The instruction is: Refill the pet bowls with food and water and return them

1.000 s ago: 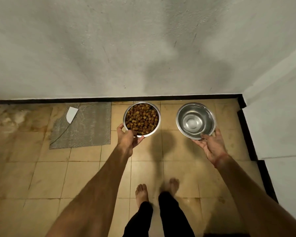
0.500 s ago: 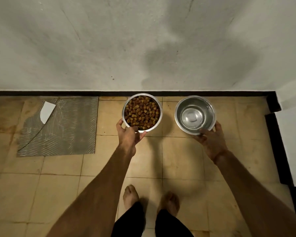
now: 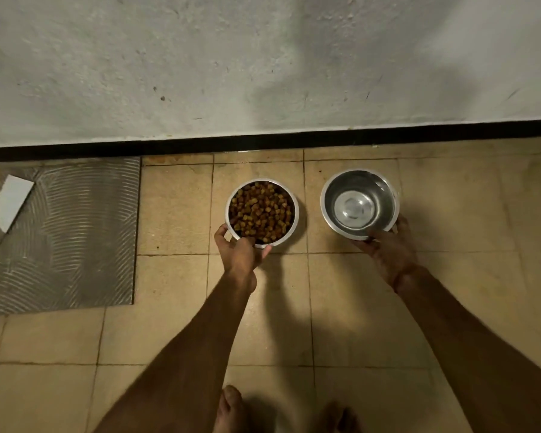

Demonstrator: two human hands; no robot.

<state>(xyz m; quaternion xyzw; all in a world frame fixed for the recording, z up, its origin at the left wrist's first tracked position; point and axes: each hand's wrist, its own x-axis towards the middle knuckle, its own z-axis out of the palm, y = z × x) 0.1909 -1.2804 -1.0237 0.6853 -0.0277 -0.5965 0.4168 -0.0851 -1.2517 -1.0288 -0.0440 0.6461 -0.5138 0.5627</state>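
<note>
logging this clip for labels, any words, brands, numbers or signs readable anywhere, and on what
None: no readable text shows in this view.
Food bowl, gripped by the left hand: plain steel, no brand or marking visible.
Water bowl, held by the right hand: plain steel, nothing legible.
Grey mat: only a curved line pattern, no lettering.
White piece on the mat: blank.
Wall: scuffs and specks, no sign.

Dim warm light, soft shadows, slight blur

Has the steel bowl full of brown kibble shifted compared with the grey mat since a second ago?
Cannot tell: the kibble bowl looks a bit farther from the grey mat, but the head camera moved.
</note>
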